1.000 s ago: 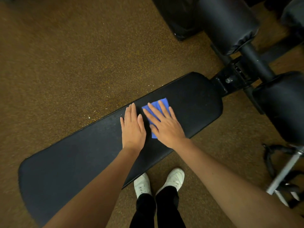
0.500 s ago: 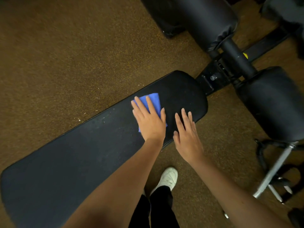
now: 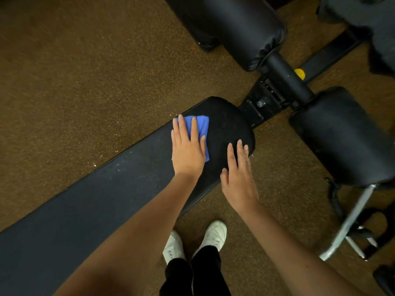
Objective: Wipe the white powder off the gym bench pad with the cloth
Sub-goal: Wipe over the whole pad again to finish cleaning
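With the left hand (image 3: 188, 153) pressing flat, straight-fingered on the blue cloth (image 3: 202, 127) near the bench pad (image 3: 128, 178) far edge and the open right hand (image 3: 237, 176) steadying it, keep even pressure.

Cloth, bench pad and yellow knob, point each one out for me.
cloth (image 3: 202, 124): head view, on its bare blue part beyond the fingers.
bench pad (image 3: 85, 210): head view, on its bare black top.
yellow knob (image 3: 299, 73): head view, on its round face.
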Tool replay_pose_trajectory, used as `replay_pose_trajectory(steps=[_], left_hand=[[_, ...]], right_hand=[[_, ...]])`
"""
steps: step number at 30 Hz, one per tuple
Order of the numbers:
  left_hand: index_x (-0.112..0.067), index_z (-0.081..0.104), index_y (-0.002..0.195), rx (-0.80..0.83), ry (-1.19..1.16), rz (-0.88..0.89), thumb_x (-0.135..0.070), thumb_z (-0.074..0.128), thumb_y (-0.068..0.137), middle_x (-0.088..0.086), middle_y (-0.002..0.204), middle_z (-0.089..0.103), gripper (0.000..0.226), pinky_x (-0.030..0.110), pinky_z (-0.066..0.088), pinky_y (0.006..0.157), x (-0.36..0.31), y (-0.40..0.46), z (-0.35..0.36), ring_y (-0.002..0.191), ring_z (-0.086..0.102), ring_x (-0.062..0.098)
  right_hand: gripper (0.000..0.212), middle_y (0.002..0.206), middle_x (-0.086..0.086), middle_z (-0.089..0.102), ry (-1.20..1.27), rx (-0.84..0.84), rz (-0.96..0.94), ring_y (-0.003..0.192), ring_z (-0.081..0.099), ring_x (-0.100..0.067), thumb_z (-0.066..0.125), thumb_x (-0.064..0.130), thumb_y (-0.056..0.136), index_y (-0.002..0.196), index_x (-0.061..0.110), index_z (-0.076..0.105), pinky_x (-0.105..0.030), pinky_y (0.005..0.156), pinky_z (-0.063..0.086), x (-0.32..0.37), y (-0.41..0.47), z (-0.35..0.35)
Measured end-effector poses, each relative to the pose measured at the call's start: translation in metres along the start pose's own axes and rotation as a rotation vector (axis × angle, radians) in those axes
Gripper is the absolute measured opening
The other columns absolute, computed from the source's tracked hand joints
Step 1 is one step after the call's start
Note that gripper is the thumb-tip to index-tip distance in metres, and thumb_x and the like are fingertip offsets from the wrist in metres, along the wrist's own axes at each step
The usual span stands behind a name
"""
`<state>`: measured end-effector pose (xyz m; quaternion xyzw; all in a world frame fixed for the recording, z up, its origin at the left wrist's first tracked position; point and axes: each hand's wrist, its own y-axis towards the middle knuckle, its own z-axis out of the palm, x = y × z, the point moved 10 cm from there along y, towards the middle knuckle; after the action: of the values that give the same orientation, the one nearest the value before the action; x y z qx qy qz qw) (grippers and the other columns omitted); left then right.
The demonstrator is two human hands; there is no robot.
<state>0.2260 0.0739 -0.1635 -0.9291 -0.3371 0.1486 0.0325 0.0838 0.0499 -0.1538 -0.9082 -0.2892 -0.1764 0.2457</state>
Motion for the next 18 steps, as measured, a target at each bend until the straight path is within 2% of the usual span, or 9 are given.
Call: replay_pose_trajectory(steps=[6, 10, 13, 15, 18], left_hand=[[-0.011, 0.013, 0.148, 0.074, 0.056, 0.205, -0.033, 0.024, 0.101, 0.022, 0.154, 0.006, 0.053, 0.042, 0.007, 0.115, -0.055, 0.034, 0.010, 0.142, 0.001, 0.036], [-0.009, 0.009, 0.148, 0.156, 0.197, 0.452, -0.035, 0.013, 0.098, 0.021, 0.154, -0.001, 0.056, 0.038, 0.001, 0.116, -0.061, 0.009, 0.015, 0.143, -0.004, 0.033], [-0.010, 0.002, 0.148, 0.176, 0.231, 0.393, -0.033, 0.017, 0.102, 0.019, 0.154, -0.005, 0.054, 0.037, -0.002, 0.115, -0.056, 0.018, 0.016, 0.143, -0.008, 0.032], [-0.009, 0.006, 0.148, 0.157, 0.168, 0.315, -0.032, 0.022, 0.102, 0.020, 0.154, -0.001, 0.053, 0.038, 0.000, 0.116, -0.063, 0.034, 0.013, 0.143, -0.005, 0.033], [-0.010, 0.010, 0.148, 0.158, 0.166, 0.375, -0.032, 0.022, 0.102, 0.020, 0.154, 0.004, 0.052, 0.040, 0.002, 0.116, -0.090, 0.051, 0.016, 0.142, -0.002, 0.034]], right_hand=[[0.076, 0.158, -0.008, -0.009, 0.037, 0.005, 0.058, 0.144, -0.011, -0.022, 0.042, 0.011, 0.094, 0.147, 0.014, -0.012, -0.038, 0.118, 0.004, -0.014, -0.005, -0.006], [0.078, 0.158, -0.007, -0.010, 0.028, -0.004, 0.056, 0.144, -0.010, -0.021, 0.044, 0.012, 0.093, 0.146, 0.015, -0.014, -0.040, 0.118, 0.005, -0.014, -0.005, -0.008], [0.079, 0.158, -0.008, -0.010, 0.036, -0.014, 0.070, 0.145, -0.009, -0.022, 0.044, 0.012, 0.093, 0.147, 0.016, -0.015, -0.040, 0.116, 0.004, -0.013, -0.005, -0.009], [0.081, 0.158, -0.008, -0.008, 0.054, -0.018, 0.068, 0.145, -0.007, -0.022, 0.044, 0.010, 0.093, 0.146, 0.017, -0.015, -0.041, 0.116, 0.005, -0.012, -0.006, -0.011], [0.082, 0.158, -0.009, -0.003, 0.095, -0.033, 0.063, 0.146, -0.002, -0.022, 0.045, 0.005, 0.091, 0.146, 0.018, -0.015, -0.041, 0.115, 0.007, -0.013, -0.006, -0.014]])
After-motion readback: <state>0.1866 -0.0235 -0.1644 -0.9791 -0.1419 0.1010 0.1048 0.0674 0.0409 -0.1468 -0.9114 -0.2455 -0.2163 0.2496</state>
